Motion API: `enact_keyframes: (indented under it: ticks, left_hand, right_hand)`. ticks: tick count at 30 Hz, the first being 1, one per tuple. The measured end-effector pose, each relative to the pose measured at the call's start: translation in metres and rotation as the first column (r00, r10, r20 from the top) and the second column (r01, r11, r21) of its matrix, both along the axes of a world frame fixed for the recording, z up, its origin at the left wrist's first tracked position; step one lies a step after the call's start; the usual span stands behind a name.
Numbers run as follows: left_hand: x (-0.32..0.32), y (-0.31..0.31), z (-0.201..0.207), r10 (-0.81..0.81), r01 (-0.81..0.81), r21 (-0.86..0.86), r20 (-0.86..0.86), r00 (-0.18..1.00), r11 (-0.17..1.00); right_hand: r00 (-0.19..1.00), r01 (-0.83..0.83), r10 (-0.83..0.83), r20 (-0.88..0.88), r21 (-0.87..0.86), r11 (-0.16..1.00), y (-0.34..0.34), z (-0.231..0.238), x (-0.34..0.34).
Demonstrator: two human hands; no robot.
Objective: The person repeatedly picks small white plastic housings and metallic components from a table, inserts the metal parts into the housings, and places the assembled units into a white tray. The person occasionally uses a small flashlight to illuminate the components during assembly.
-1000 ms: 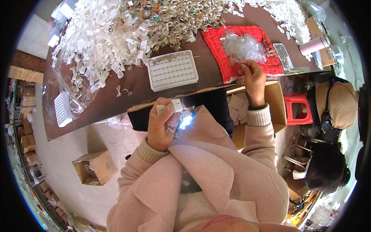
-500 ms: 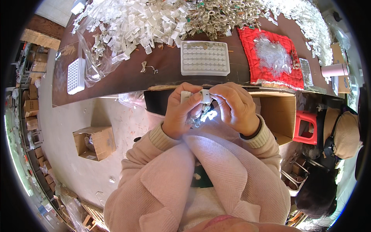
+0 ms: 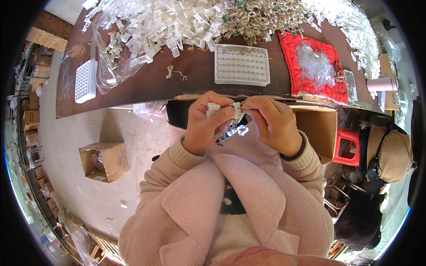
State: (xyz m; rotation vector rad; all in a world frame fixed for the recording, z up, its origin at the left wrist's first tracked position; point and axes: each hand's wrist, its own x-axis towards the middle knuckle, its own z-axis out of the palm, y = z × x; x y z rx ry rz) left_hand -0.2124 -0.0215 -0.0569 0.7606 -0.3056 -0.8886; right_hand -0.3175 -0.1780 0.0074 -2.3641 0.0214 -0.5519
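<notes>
Both hands meet in front of my chest, just short of the table edge. My left hand is closed round small parts: a white plastic piece shows between its fingers, and a second white plastic housing sits at the thumb tip. Below that housing hang shiny, brightly lit bits, perhaps metal or clear plastic; their kind cannot be made out. My right hand pinches at the right side of the second housing with thumb and forefinger. Whatever lies between those fingertips is hidden.
Beyond the hands, the brown table bears a white compartment tray, a heap of white plastic parts, a pile of metal parts and a red cloth with clear bits on it. An open carton stands below the edge.
The whole view has shifted a little, with the tray and heaps now further right. Both hands keep nearly the same pose round the white pieces; the shiny bits below have turned slightly.
</notes>
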Motion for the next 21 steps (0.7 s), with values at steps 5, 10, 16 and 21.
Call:
enact_keyframes:
  ticks: [5,10,16,21]
  left_hand:
    - [0.002,0.005,-0.002,-0.028,0.027,0.040,0.013,1.000,0.999]
    - [0.013,0.008,0.014,0.050,-0.065,0.133,0.114,0.992,0.989]
    - [0.125,0.020,0.061,0.344,-0.588,0.082,0.742,0.575,0.805]
    - [0.224,0.012,0.080,-0.500,-0.931,-0.159,0.807,-0.315,0.329]
  right_hand:
    - [0.999,-0.009,0.012,0.033,-0.077,0.997,0.007,-0.007,0.004]
    - [0.989,-0.039,0.039,0.142,0.001,0.999,0.010,-0.018,0.014]
    - [0.990,0.045,-0.064,0.127,0.150,0.988,0.009,-0.028,0.005]
    - [0.996,0.004,-0.019,0.090,0.164,0.986,0.009,-0.032,0.003]
